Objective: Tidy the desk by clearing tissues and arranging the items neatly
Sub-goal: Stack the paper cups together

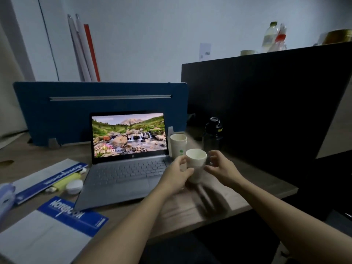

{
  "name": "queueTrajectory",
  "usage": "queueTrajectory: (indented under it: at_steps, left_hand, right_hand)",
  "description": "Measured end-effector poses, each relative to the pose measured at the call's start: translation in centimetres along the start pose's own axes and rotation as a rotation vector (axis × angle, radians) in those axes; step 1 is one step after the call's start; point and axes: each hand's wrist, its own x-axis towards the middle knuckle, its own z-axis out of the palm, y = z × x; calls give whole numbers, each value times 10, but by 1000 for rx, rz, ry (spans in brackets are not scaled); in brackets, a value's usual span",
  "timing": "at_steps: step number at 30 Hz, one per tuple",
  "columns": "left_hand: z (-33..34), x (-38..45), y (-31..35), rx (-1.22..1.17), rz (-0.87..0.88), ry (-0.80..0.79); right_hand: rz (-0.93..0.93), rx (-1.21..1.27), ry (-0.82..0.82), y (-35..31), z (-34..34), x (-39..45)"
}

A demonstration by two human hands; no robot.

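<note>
Dim counter [238,189], laptop [122,172] at centre: my left hand [178,173] grips a paper cup [196,164] just above the surface near the cup stack [178,145], right hand [219,164] loose-fingered beside it, holding nothing; squeezing could crumple it.

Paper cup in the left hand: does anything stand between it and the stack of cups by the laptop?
Nothing visible does. The left hand grips the paper cup just in front of the stack of cups, with open space between them. The right hand hovers open at the cup's right side, and the dark bottle stands off to the right.
</note>
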Motion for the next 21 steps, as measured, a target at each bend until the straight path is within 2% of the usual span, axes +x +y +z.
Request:
queueTrajectory:
  at_steps: [5,9,16,21]
  left_hand:
    - [1,37,-7,7,-17,-34]
    - [-12,63,3,-25,-4,13]
    - [-60,114,55,13,128,100]
    - [-84,137,66,-11,129,140]
  right_hand:
    - [-46,-10,-71,9,5,37]
    - [-79,46,-26,-1,0,65]
    - [-230,0,109,-59,-28,120]
    - [-271,-31,137,-90,-29,147]
